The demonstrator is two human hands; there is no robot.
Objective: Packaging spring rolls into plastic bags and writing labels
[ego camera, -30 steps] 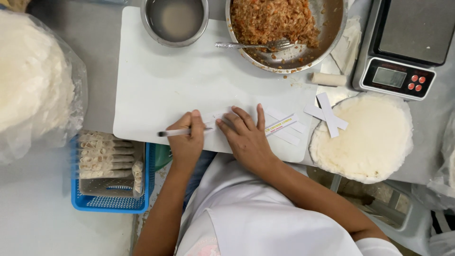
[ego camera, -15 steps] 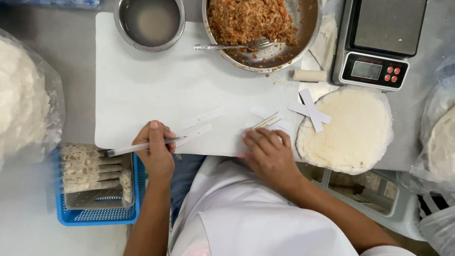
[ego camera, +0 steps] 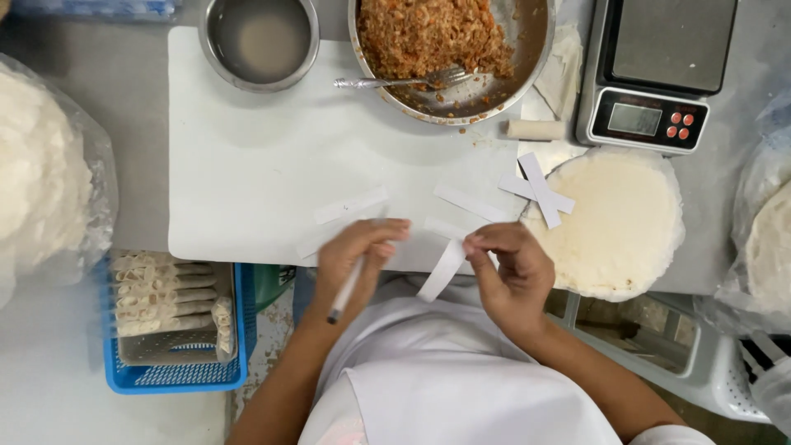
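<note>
At the board's (ego camera: 247,165) six o'clock edge, our right hand (ego camera: 512,276) pinches a paper strip (ego camera: 441,272), left hand (ego camera: 356,259) grips a pen (ego camera: 344,292); we judge labelling underway, next needing the strip laid flat

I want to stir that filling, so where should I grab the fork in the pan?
Take the fork by its handle end, coming from the left over the white board. The handle sticks out past the pan rim, bare and roughly level, while the tines lie buried in the filling. The bowl of liquid sits close, so come in low.
</note>
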